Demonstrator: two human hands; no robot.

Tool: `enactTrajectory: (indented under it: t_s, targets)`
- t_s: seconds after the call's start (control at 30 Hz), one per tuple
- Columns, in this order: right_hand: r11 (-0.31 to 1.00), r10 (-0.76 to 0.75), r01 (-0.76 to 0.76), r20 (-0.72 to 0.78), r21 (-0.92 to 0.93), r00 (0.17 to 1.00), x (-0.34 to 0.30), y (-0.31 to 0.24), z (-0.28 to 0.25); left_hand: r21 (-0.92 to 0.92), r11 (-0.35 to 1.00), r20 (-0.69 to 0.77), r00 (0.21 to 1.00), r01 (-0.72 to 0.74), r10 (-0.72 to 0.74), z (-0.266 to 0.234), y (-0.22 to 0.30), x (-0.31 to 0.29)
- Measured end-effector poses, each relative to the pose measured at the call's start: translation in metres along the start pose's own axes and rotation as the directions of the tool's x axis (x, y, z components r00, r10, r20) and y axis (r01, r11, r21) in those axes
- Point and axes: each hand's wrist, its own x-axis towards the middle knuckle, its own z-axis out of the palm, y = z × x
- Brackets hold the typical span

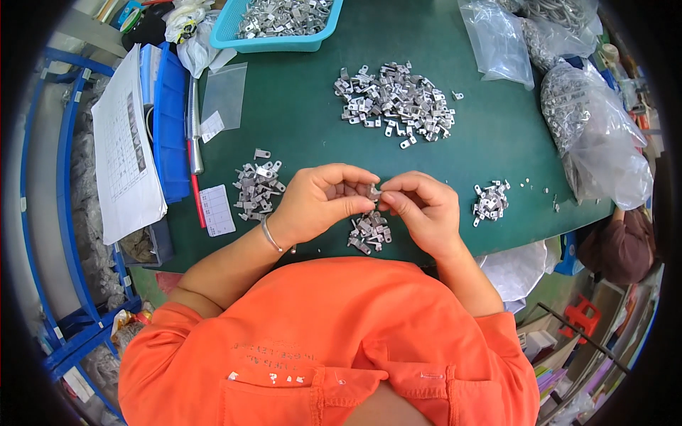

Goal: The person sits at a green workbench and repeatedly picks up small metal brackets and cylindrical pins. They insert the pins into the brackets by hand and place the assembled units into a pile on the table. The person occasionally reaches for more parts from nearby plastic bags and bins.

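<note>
Both hands meet over the green table [298, 121], pinching one small metal bracket [372, 190] between them, just above a little heap of brackets [369, 232]. The left hand [320, 199] closes thumb and forefinger on it; the right hand [419, 202] curls in, fingertips on its other end, perhaps fitting a tiny part, too small to tell. Done well, the grip stays light and the bracket level. Wrists are raised and bent inward.
</note>
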Motion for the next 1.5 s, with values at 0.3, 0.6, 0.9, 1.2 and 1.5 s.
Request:
enactTrajectory:
  t_s: [0.3, 0.6, 0.9, 1.2, 1.5]
  targets:
    - [0.834, -0.22, 0.176, -0.023, -0.524, 0.975, 0.015, 0.013, -0.014, 0.673, 0.598, 0.211, 0.888, -0.436, 0.41, -0.006, -0.007, -0.006]
    - [0.95, 0.044, -0.105, -0.209, -0.294, 0.977, 0.023, 0.035, -0.021, 0.743, 0.515, 0.251, 0.891, -0.428, 0.378, -0.007, -0.016, -0.007]
    - [0.639, 0.243, -0.223, 0.082, 0.736, 0.966, 0.001, 0.016, -0.028, 0.753, 0.511, 0.288, 0.905, -0.415, 0.312, -0.005, -0.007, -0.003]
    - [0.973, -0.132, 0.145, -0.083, 0.181, 0.988, -0.007, 0.007, -0.016, 0.499, 0.806, 0.105, 0.946, -0.318, 0.308, 0.004, -0.001, -0.01]
    - [0.851, -0.422, 0.41, 0.036, -0.329, 0.906, -0.015, 0.019, 0.009, 0.19, 0.981, -0.057, 0.998, 0.023, -0.012, 0.006, -0.021, -0.001]
